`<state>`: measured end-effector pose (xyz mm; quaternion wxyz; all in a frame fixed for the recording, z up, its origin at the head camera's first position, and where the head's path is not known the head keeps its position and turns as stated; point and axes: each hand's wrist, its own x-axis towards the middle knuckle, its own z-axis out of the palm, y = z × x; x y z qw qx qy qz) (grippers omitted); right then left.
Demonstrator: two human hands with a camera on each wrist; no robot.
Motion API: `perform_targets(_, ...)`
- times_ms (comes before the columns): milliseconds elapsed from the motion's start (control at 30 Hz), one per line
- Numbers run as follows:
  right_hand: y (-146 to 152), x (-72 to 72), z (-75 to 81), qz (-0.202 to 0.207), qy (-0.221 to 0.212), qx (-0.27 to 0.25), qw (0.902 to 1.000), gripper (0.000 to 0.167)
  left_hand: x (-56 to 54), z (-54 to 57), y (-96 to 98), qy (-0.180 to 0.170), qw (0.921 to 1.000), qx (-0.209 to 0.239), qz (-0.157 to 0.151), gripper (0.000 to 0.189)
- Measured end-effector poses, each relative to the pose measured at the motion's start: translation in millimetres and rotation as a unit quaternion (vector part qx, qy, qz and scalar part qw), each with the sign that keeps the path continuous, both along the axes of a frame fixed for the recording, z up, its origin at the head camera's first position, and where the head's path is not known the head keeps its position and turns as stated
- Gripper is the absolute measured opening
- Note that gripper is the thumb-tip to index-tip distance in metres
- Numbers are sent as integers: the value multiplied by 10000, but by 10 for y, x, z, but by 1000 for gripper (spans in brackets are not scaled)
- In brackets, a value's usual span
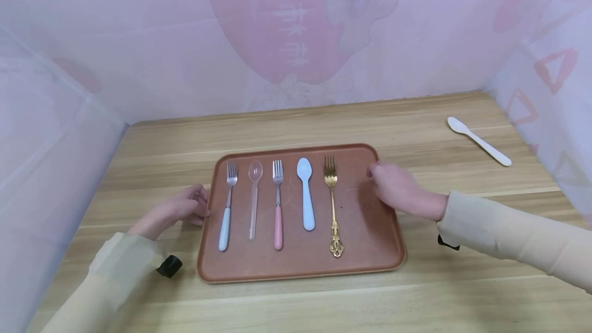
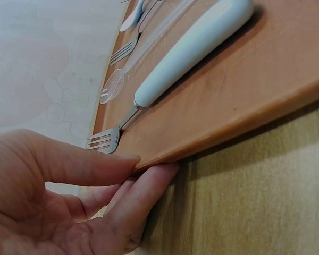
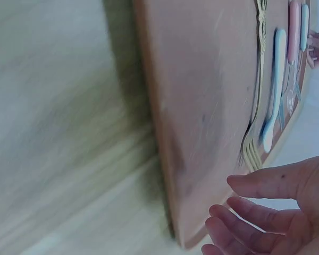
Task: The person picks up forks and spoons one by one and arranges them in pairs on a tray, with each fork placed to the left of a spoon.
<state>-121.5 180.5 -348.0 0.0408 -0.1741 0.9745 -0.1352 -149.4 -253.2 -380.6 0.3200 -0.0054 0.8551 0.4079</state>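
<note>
A brown tray [image 1: 277, 269] lies on the wooden table with cutlery in a row. From left to right are a fork with a pale blue handle [image 1: 224, 227], a clear plastic spoon [image 1: 254, 204], a fork with a pink handle [image 1: 278, 227], a light blue spoon [image 1: 307, 202] and a gold fork [image 1: 333, 209]. My left hand [image 1: 187, 204] pinches the tray's left edge, thumb on the rim and fingers beneath, as the left wrist view shows. Over the tray's right side, near the far corner, hovers my right hand [image 3: 271, 212], fingers loosely bent and holding nothing.
A white spoon [image 1: 481, 142] lies on the wooden table [image 1: 407, 132] at the far right. Pale pink printed sheets [image 1: 162, 55] hang behind the table and along both sides.
</note>
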Motion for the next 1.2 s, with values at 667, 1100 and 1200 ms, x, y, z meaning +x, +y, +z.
perform_targets(667,576,-133,180,-533,-554,-168,9969,27,34,-2,-3,-29,10000,-27,-13,32)
perform_targets(1100,913,-295,294,-1086,-709,-302,9911,30,43,-31,-18,-16,10000,2,17,31)
perform_targets(1200,998,-334,336,-1186,-580,-335,9907,31,50,-27,-14,-13,10000,34,15,32)
